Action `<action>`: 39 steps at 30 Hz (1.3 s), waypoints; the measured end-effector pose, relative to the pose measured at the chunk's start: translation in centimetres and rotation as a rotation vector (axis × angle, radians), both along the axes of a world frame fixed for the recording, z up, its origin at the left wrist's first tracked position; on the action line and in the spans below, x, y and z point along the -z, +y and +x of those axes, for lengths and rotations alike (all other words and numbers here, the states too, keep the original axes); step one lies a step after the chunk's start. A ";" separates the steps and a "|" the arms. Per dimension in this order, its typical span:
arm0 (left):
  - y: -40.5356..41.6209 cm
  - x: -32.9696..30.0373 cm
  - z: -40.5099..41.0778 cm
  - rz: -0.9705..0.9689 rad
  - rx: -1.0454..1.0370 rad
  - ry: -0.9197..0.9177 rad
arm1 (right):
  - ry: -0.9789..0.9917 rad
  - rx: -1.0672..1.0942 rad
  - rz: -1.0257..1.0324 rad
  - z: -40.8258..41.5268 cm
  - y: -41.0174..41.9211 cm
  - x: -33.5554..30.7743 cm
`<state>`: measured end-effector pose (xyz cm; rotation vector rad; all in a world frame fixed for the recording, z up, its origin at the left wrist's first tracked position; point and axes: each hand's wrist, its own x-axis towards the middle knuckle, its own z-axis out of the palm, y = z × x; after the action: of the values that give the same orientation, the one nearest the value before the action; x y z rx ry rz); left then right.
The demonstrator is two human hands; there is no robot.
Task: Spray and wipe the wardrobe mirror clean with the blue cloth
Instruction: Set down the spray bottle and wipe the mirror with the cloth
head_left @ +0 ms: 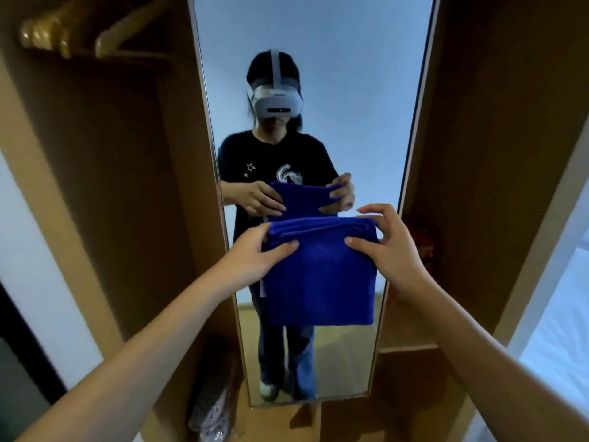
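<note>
Head view: one folded blue cloth (pixel 318 282) hangs before one tall wardrobe mirror (pixel 318 74), held at its top edge by two hands, left hand (pixel 255 260) pinching the left corner, right hand (pixel 387 247) the right; far left, several wooden hangers (pixel 63 36)

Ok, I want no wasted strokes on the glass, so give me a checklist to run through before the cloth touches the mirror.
1. Blue cloth in hand: ok, left hand and right hand both pinch its top edge.
2. Cloth folded into a pad: ok, layers show along the top.
3. One hand free to wipe: not ok, both are on the cloth.
4. Mirror reachable: ok, directly ahead.
5. Mirror already sprayed: cannot tell, no droplets visible.
6. Spray bottle at hand: not ok, none in view.
</note>
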<state>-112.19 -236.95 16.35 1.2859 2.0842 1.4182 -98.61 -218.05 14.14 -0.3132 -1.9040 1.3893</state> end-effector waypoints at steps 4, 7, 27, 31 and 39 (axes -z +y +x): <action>2.5 -2.5 -0.4 0.261 -0.104 0.073 | 0.107 0.182 0.178 -1.7 1.1 -3.6; 4.5 -5.5 -0.9 0.399 -0.203 0.206 | 0.088 0.326 0.372 -3.2 2.1 -7.1; 12.9 -30.0 -4.4 0.511 -0.841 1.171 | 0.585 0.590 0.666 -12.6 2.5 -26.8; 15.1 -30.6 -4.9 0.515 -0.900 1.192 | 0.396 0.817 0.980 -13.2 4.7 -27.6; 10.9 -27.3 -6.6 0.783 -0.970 1.150 | 0.206 0.902 1.057 -13.1 6.6 -26.7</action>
<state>-118.79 -226.08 43.69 1.6970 3.4000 2.4431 -111.68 -211.50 40.79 -0.3853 -1.6989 -0.2065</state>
